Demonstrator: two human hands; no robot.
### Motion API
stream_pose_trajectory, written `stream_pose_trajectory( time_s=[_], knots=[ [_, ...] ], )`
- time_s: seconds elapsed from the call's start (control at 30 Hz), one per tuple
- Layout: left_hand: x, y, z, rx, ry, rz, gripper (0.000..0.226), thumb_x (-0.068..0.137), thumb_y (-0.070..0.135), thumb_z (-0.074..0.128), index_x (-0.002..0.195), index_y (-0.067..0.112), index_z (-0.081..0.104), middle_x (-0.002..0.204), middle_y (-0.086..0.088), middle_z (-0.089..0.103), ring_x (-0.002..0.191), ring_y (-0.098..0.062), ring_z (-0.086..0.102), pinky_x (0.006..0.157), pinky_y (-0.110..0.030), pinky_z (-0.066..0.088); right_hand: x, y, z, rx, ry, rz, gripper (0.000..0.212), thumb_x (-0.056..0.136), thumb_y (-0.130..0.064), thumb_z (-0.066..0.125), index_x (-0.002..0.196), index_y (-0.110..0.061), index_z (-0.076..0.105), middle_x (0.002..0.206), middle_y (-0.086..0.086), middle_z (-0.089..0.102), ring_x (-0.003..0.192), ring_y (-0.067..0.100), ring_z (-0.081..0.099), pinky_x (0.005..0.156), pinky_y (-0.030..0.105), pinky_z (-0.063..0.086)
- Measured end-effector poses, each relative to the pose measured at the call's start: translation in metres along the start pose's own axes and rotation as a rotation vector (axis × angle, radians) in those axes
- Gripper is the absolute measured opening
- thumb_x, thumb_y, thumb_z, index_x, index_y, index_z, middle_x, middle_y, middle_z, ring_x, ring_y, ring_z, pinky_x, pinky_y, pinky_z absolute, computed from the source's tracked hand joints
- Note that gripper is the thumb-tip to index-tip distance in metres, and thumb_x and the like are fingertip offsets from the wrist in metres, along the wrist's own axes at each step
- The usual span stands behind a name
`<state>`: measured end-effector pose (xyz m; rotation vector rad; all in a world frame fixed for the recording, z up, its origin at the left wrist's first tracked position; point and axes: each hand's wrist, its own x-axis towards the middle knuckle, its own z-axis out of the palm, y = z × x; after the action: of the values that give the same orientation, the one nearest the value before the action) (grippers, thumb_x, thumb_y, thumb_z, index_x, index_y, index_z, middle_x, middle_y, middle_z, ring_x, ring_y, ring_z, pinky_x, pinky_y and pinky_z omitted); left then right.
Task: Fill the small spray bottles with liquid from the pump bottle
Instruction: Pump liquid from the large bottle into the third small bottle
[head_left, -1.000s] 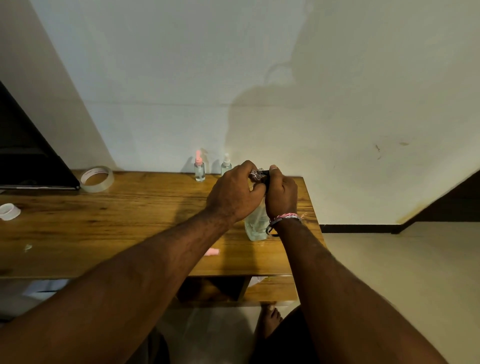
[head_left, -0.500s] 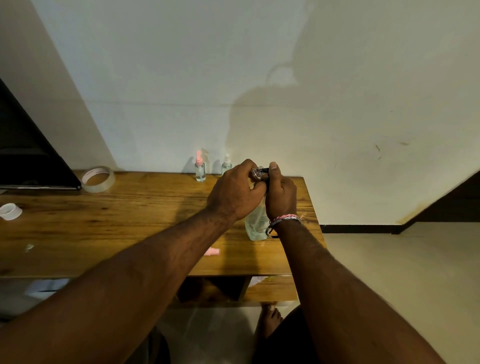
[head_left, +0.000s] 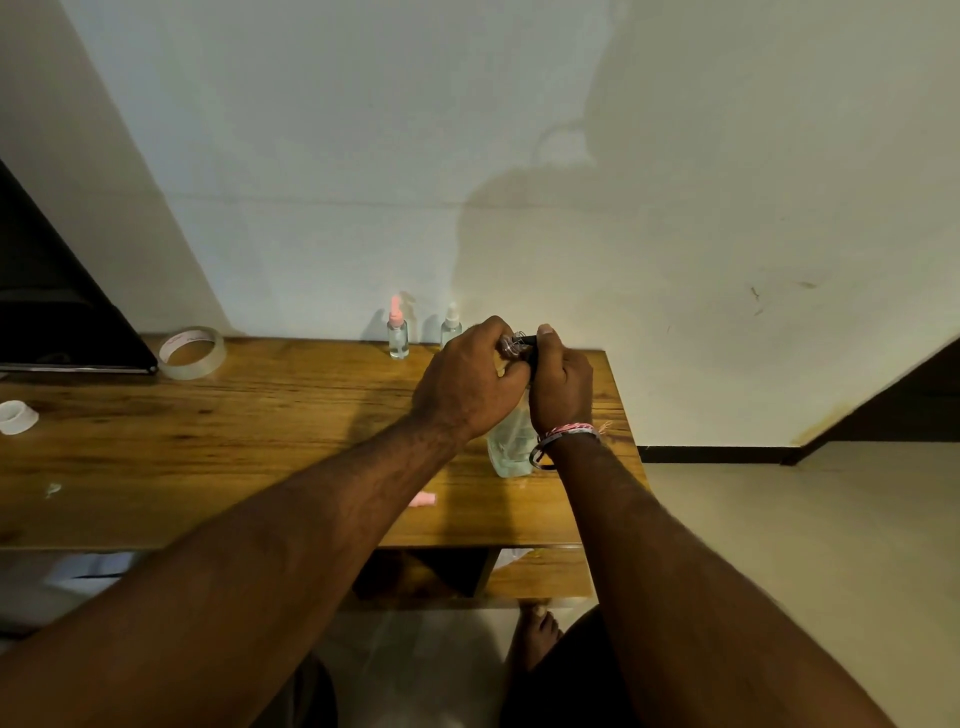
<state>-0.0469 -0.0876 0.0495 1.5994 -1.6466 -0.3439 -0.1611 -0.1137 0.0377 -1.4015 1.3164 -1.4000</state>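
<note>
I have the pump bottle (head_left: 508, 447) upright on the surface (head_left: 218, 441), near its right end. My right hand (head_left: 561, 387) grips its black pump head; my left hand (head_left: 470, 384) pinches a small clear bottle at the nozzle. If that mouth drifts off the nozzle, I expect liquid to spill. Two capped spray bottles (head_left: 398, 335) stand by the wall, a pink cap (head_left: 423, 499) lies near, tape (head_left: 191, 352) far left; nothing blocks me.

Two spray bottles (head_left: 398, 335) stand behind the pump bottle (head_left: 509, 441).
</note>
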Motion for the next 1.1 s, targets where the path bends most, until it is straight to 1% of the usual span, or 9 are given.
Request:
stream_pose_trajectory(
  time_s=[0.07,0.17,0.3,0.4,0.53,0.67,0.77,0.87,1.1],
  knots=[
    [0.0009,0.0010,-0.0008,-0.017,-0.003,0.004,0.016,0.096,0.031,0.069,0.105,0.022,0.060,0.083,0.012,0.059,0.064,-0.008,0.056,0.056,-0.026,0.041,-0.0010,0.0010,-0.0003,-0.007,-0.017,-0.013,0.054,0.103,-0.048,0.043,0.063,-0.027,0.071,0.058,0.000,0.066,0.058,0.009,0.060,0.053,0.021,0.043],
    [0.0020,0.0010,-0.0018,-0.022,-0.007,0.005,0.016,0.096,0.032,0.069,0.104,0.022,0.059,0.083,0.010,0.062,0.064,-0.009,0.057,0.056,-0.027,0.042,-0.0013,-0.0004,0.0000,-0.018,-0.038,-0.022,0.061,0.101,-0.056,0.041,0.065,-0.019,0.073,0.061,0.010,0.067,0.059,0.012,0.060,0.056,0.027,0.044],
    [0.0018,0.0009,-0.0021,-0.029,-0.009,0.003,0.017,0.096,0.033,0.069,0.106,0.021,0.061,0.085,0.009,0.064,0.066,-0.009,0.059,0.058,-0.026,0.044,-0.0016,-0.0013,-0.0008,-0.010,-0.036,-0.017,0.057,0.104,-0.050,0.043,0.062,-0.024,0.071,0.054,-0.002,0.063,0.055,0.006,0.058,0.053,0.016,0.041],
    [0.0014,0.0013,-0.0024,-0.039,-0.006,0.002,0.016,0.096,0.032,0.069,0.105,0.022,0.061,0.085,0.009,0.064,0.066,-0.009,0.059,0.058,-0.026,0.043,-0.0020,-0.0018,-0.0003,-0.010,-0.036,-0.011,0.057,0.102,-0.054,0.042,0.063,-0.024,0.071,0.056,-0.001,0.064,0.057,0.008,0.059,0.053,0.017,0.042],
    [0.0011,0.0004,-0.0010,-0.037,-0.012,-0.004,0.017,0.096,0.033,0.069,0.106,0.022,0.062,0.087,0.009,0.065,0.068,-0.010,0.060,0.058,-0.028,0.047,-0.0003,-0.0015,-0.0013,-0.004,-0.026,-0.004,0.053,0.108,-0.039,0.044,0.064,-0.028,0.070,0.054,-0.008,0.064,0.054,0.002,0.058,0.052,0.013,0.040],
    [0.0011,-0.0023,0.0010,-0.032,-0.008,-0.009,0.015,0.094,0.032,0.070,0.104,0.023,0.062,0.086,0.010,0.064,0.065,-0.010,0.058,0.057,-0.029,0.045,0.0007,-0.0041,-0.0002,-0.004,-0.001,-0.002,0.051,0.101,-0.039,0.043,0.053,-0.028,0.058,0.045,-0.015,0.055,0.048,0.001,0.048,0.049,0.013,0.034],
    [0.0015,-0.0020,0.0017,-0.028,-0.004,-0.011,0.014,0.094,0.031,0.070,0.101,0.023,0.061,0.085,0.010,0.063,0.066,-0.012,0.059,0.057,-0.033,0.050,0.0009,-0.0010,-0.0004,-0.002,-0.021,-0.009,0.051,0.099,-0.046,0.042,0.058,-0.026,0.064,0.052,-0.010,0.060,0.054,0.006,0.055,0.053,0.019,0.040],
    [0.0018,0.0003,0.0012,-0.050,0.005,-0.002,0.013,0.095,0.031,0.069,0.100,0.023,0.060,0.081,0.011,0.062,0.064,-0.010,0.058,0.056,-0.030,0.047,0.0002,0.0014,-0.0011,0.004,-0.055,-0.013,0.052,0.101,-0.051,0.040,0.069,-0.027,0.073,0.061,-0.005,0.068,0.063,0.008,0.064,0.057,0.017,0.046],
    [0.0018,0.0008,-0.0012,-0.052,-0.003,-0.013,0.014,0.096,0.033,0.067,0.104,0.023,0.061,0.085,0.009,0.066,0.067,-0.012,0.062,0.060,-0.035,0.056,0.0000,0.0015,-0.0008,-0.002,-0.059,-0.017,0.052,0.104,-0.051,0.041,0.071,-0.029,0.074,0.062,-0.005,0.069,0.063,0.003,0.065,0.058,0.014,0.045]
  ],
)
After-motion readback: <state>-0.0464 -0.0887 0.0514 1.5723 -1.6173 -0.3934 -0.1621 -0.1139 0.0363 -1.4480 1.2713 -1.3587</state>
